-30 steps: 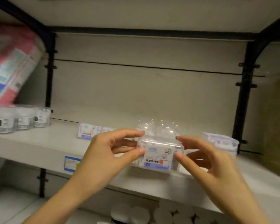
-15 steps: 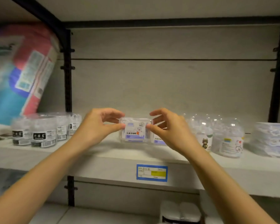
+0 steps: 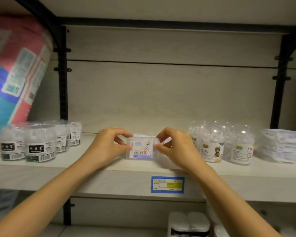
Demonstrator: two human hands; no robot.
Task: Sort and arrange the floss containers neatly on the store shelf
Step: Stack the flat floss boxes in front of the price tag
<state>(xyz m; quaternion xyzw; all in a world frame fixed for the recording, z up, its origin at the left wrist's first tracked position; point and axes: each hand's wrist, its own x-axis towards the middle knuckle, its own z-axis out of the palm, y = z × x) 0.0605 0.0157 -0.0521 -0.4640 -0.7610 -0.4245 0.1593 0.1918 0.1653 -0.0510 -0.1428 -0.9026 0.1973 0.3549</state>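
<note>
Forearms: both reach in from the bottom edge, bare, converging toward the middle of the shelf (image 3: 92,168).
Lower level: white rolls (image 3: 188,221) stand below the right fingers, under the shelf board.
Price tag (image 3: 167,184): blue-bordered with a yellow patch, stuck on the shelf's front edge, below and slightly right of the fingers.
Left hand (image 3: 108,147): thumb and forefinger curl in and pinch the left end of the floss box (image 3: 141,148); the left fingers (image 3: 128,148) touch its side wall.
Right hand (image 3: 176,149): mirrors it, the right fingers (image 3: 156,147) pinching the right end of the same box.
Floss box: a clear, flat rectangular case between the two sets of fingers, label facing out with a cartoon animal and "50"; it is upright, its bottom edge down at the shelf surface.
Round tubs (image 3: 39,144): clear, with black-and-white "DENTAL FLOSS" labels, in rows well left of the left fingers.
Domed jars (image 3: 212,142): clear, with cartoon labels, grouped just right of the right fingers.
Flat packs (image 3: 280,144): a stack beyond the jars, far right.
Big pack (image 3: 15,71): pink and blue, leaning above the tubs.
Back panel (image 3: 161,91): pale boards behind the fingers, framed by black uprights.
</note>
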